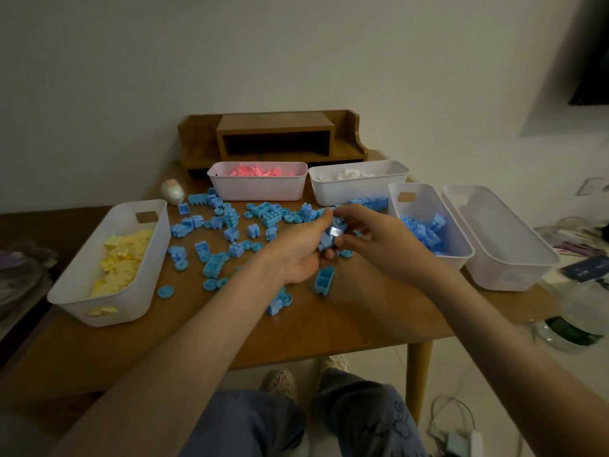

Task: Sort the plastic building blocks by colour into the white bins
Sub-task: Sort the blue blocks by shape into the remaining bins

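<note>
Blocks of smooth blue plastic, bumpy on top, some round like wheels, spread loose over the middle of the brown wooden table. Left hand palm up, fingers curled round a small clump of blue blocks. Right hand just beside it, fingertips pinching the same clump from above. Near the table edges, all white plastic with round corners: yellow-block bin at the left, pink-block bin and white-block bin at the back, blue-block bin just beside one more bin at the right. Bare wood along the front edge, open room for both arms.
</note>
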{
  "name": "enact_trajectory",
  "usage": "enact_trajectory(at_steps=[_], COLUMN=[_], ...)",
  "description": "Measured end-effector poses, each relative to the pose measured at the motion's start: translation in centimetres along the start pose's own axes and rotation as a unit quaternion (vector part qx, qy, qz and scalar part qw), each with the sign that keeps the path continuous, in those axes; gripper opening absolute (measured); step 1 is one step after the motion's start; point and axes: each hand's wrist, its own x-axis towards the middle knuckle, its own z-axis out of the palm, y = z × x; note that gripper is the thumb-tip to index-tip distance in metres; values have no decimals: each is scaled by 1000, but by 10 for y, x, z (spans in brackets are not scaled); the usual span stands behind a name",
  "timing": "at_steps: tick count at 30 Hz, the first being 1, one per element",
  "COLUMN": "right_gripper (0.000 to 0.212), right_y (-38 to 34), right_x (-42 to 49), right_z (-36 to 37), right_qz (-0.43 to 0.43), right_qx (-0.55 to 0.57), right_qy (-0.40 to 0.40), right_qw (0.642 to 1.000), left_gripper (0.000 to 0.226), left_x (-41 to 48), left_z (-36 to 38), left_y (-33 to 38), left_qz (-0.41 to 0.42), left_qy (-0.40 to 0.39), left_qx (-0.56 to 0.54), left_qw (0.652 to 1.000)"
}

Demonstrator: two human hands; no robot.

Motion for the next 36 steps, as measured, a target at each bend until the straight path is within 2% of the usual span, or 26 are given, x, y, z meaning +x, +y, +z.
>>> enact_trajectory(at_steps=[4,11,17,20,22,25,29,33,36], right_gripper=[33,30,32,31,27,26,30,42,48], right_y=[0,7,32,53,67,79,90,98,99], right_x=[3,-1,-9,-14,-15,-12,-3,8,16], right_z=[3,-13,-57,-75,-83,-86,-81,-76,-76], right_qz=[-4,-25,-2,49,93,150,191,167,165], right_qx=[14,9,-27,-46,-102,-210,-326,-326,-285], right_qy=[-5,30,66,100,108,52,-73,-96,-110], right_qw=[1000,999,997,993,984,965,923,926,938], left_gripper=[37,30,21,26,30,23,21,29,38], left_x=[-1,10,23,35,42,53,77,76,72], left_z=[-8,6,48,72,87,103,111,112,108], left_y=[1,5,10,7,5,0,-14,-12,-5], left_qz=[-24,17,18,89,162,245,260,282,267], left_qy=[-16,-26,-77,-58,-32,-9,-23,-64,-85], left_qx=[36,93,54,158,264,399,608,653,673], left_qw=[999,995,995,982,950,883,750,700,685])
